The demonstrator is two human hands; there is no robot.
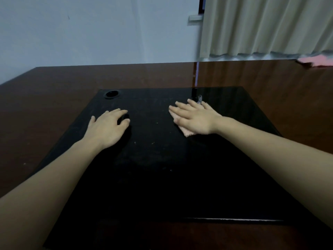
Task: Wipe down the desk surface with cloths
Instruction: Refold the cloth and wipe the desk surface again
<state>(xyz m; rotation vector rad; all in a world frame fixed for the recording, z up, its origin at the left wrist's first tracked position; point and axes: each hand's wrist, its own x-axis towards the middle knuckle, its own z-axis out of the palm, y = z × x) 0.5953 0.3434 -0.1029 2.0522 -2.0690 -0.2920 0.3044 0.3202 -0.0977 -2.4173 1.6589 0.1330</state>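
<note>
Pressing: right hand (195,119), fingers straight and spread, flat on a pale pink cloth (187,132) on the black desk panel (162,177).
Left hand: left hand (108,128) palm down, fingers loosely bent on the panel, holding nothing I can make out.
Arms: both stretched forward.
Edges: brown desk (54,91) surrounds the panel; round hole (111,94) at its far-left corner.
Second cloth: pink cloth (317,61) at the far-right desk edge, under the curtain (270,26).

Two bare forearms, sleeveless, hands (106,127) ungloved
</note>
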